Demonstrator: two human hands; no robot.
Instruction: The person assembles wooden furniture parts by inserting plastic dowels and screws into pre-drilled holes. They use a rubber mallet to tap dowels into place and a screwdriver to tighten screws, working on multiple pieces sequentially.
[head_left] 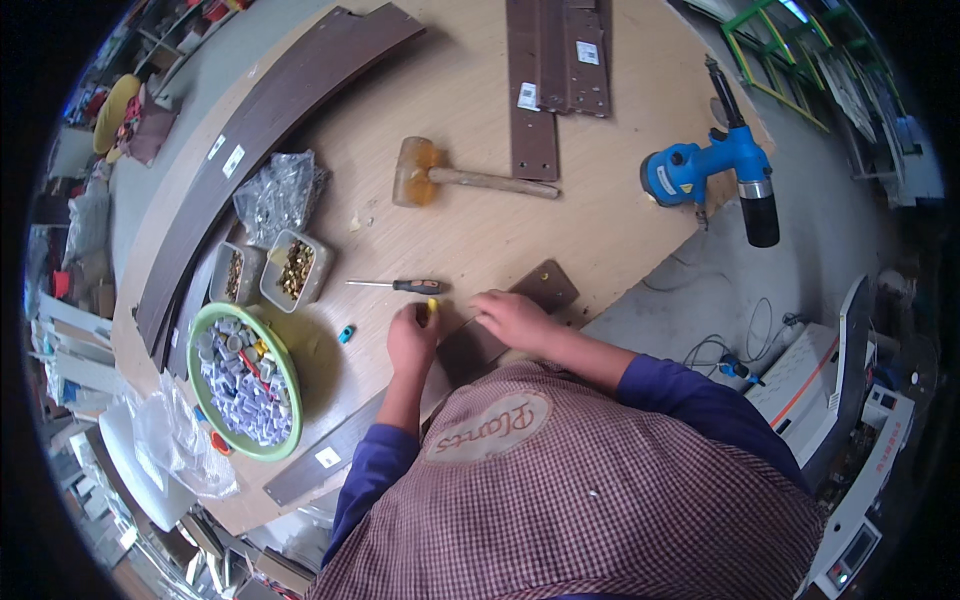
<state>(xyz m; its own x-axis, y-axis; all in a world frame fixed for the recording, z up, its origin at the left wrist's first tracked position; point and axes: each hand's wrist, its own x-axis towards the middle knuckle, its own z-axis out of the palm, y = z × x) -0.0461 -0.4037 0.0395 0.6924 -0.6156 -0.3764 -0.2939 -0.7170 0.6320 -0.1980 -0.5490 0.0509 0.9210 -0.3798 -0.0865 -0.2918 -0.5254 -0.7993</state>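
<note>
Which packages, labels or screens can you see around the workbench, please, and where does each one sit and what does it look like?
Clear plastic bag of small metal parts: left of the mallet, crumpled, silvery.
White stickers: two small rectangles on the long curved dark strip, upper left.
White labels: on the dark boards at the top edge.
White sticker: on the grey strip beside the left forearm.
Small screen: on the white machine, lower right, dark rectangle.

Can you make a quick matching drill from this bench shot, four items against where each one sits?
Items:
1. mallet
2. blue power tool
3. green bowl
4. screwdriver

Places:
A. at the table's right edge
B. just beyond the left hand
C. on the table's left side, full of small parts
D. mid-table, below the dark strips

Pairs: 1-D, 2-A, 3-C, 4-B
</note>
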